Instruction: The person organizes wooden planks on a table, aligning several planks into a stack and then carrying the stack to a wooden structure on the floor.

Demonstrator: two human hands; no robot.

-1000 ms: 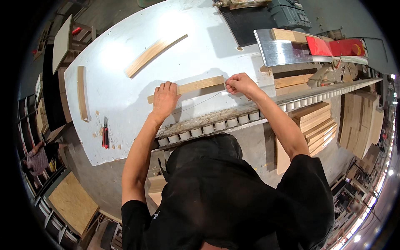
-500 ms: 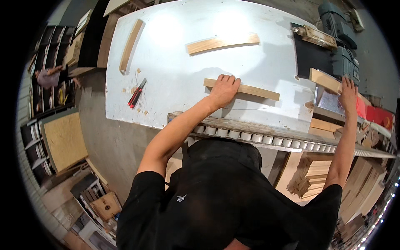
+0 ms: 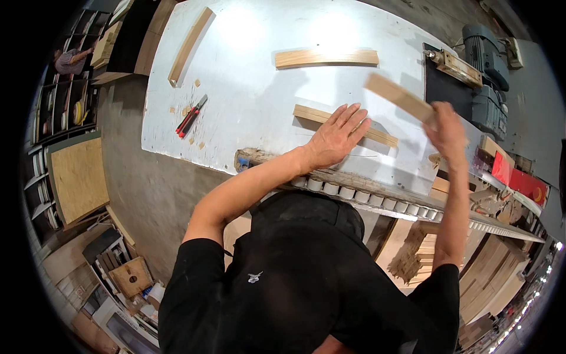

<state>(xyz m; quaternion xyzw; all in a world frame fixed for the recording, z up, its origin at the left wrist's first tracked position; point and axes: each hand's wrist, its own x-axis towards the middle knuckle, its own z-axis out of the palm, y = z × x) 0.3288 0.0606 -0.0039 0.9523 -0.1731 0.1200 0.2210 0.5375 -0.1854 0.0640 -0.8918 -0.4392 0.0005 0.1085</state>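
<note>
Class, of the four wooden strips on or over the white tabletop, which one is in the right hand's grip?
The blurred strip, held at one end by the right hand; the other three strips lie on the tabletop.

The left hand (image 3: 337, 138) spread flat over a wooden strip (image 3: 309, 114) on the white table (image 3: 236, 112); whether the palm touched the wood was hard to tell. The right hand (image 3: 446, 133), blurred, gripped a second piece of wood (image 3: 396, 96) by one end, its other end pointing toward the table's middle. Beyond them lay a pale strip (image 3: 326, 58), and another strip (image 3: 190, 47) sat near the left edge. A red-and-black knife (image 3: 191, 117) rested among small wood chips (image 3: 201, 145). Grey motors (image 3: 483, 53) stood at the far right.
</note>
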